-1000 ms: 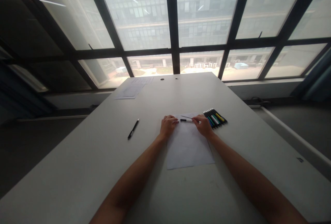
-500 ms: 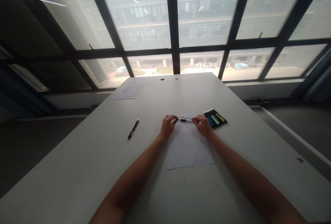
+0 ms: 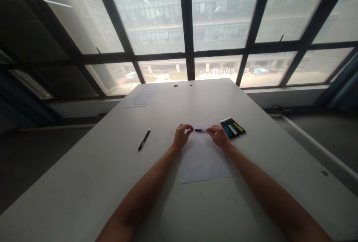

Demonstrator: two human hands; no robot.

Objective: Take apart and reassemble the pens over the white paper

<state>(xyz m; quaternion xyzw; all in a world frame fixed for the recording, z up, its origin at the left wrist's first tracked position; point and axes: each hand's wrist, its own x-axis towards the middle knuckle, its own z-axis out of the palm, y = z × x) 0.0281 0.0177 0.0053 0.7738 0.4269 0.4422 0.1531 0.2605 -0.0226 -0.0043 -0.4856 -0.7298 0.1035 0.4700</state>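
Observation:
My right hand (image 3: 218, 135) is closed in a pinch on the end of a thin dark pen refill (image 3: 206, 129). The refill lines up with a short black pen barrel (image 3: 199, 130) at the top of a white sheet of paper (image 3: 205, 160), and the two overlap in view. Whether the refill is inside the barrel, I cannot tell. On the other side my left hand (image 3: 182, 135) has thumb and forefinger pinched together, with a tiny dark piece at the fingertips. It is too small to name, and it sits just left of the barrel.
Right of my right hand lies a row of several black pens with coloured parts (image 3: 233, 128). A black pen (image 3: 144, 140) rests alone to the left. Printed papers (image 3: 141, 98) lie at the table's (image 3: 195, 212) far left, before the windows.
The refill in my right hand has come down from just above the barrel into line with it. My left hand has barely moved.

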